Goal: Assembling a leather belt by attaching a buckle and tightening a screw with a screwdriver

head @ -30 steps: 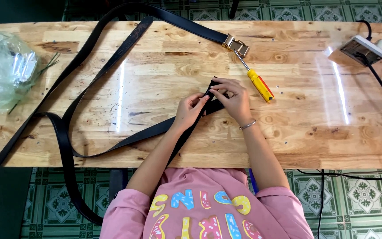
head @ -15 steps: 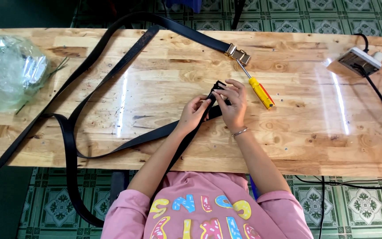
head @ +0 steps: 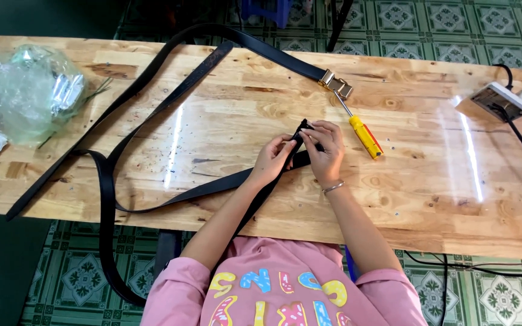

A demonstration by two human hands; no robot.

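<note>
Overhead view of a wooden worktop (head: 430,199) with a person seated at its near edge. The left hand (head: 271,162) and the right hand (head: 324,151) meet near the middle of the board, both pinched shut on the end of a black belt (head: 300,137); the fingers close from opposite sides, which steadies the short end between them just above the wood. From this grip the strap trails back toward the person and over the near edge, where its slack hangs. A second black belt (head: 170,90) lies looped across the left and far part of the board, ending in a brass buckle (head: 335,83) that lies flat. A screwdriver (head: 364,134) with a yellow and red handle lies just right of the hands, its tip toward the buckle, within easy reach of the right hand. A crumpled clear plastic bag (head: 25,90) sits at the far left, and a white power strip (head: 499,101) with black cable at the far right, both well apart from the hands.
</note>
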